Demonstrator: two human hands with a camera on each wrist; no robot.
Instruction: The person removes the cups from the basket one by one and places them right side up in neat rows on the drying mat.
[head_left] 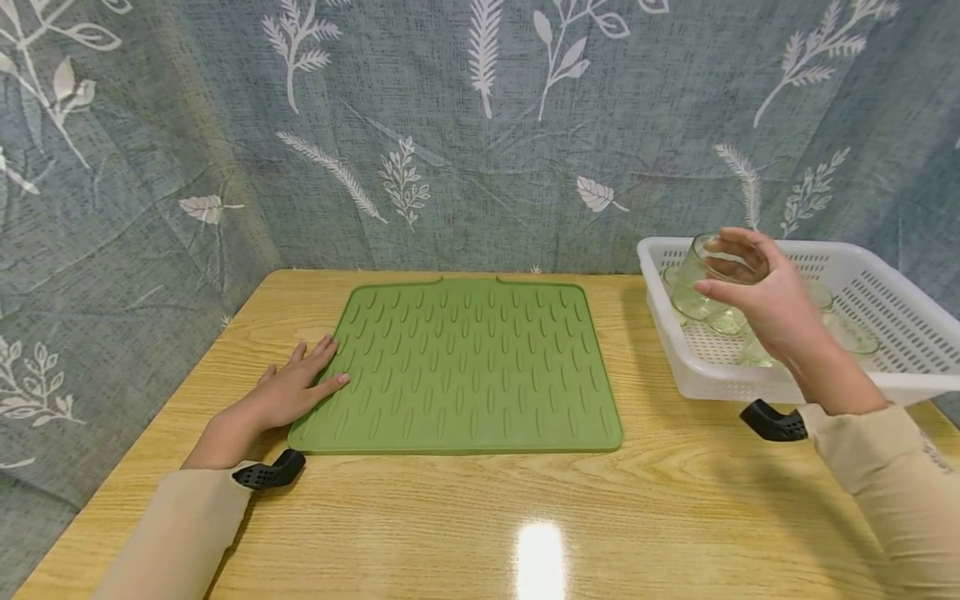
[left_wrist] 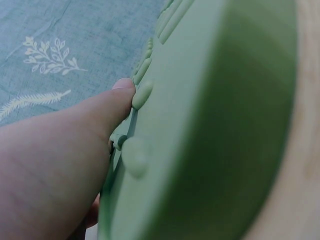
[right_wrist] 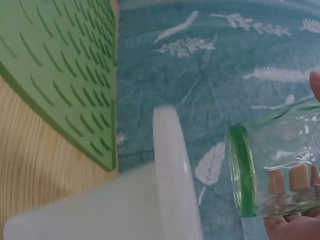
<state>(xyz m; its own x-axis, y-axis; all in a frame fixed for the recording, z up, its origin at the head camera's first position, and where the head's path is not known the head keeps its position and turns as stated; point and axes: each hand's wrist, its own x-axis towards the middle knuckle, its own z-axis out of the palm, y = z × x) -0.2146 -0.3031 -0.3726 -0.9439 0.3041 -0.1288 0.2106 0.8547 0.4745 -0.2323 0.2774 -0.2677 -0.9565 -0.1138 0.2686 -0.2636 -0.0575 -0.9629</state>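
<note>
Over the left part of the white basket (head_left: 701, 369), my right hand (head_left: 780, 300) grips a clear, green-tinted drinking glass (head_left: 693, 287), held tilted. In the right wrist view the fingers show through the wall of the glass (right_wrist: 280, 165), whose thick green base points left. Several similar glasses (head_left: 851, 333) are inside the basket. On the left side, my left hand (head_left: 288, 396) rests with spread fingers at the left edge of a green ridged drying mat (head_left: 465, 367). Its thumb (left_wrist: 122, 97) touches the mat's raised ribs in the left wrist view.
The mat lies flat on a light wooden table (head_left: 420, 525), left of the basket. A blue-grey curtain (head_left: 487, 192) with white leaf prints hangs behind and to the left of the table. The basket's raised rim (right_wrist: 172, 165) stands close by the right hand.
</note>
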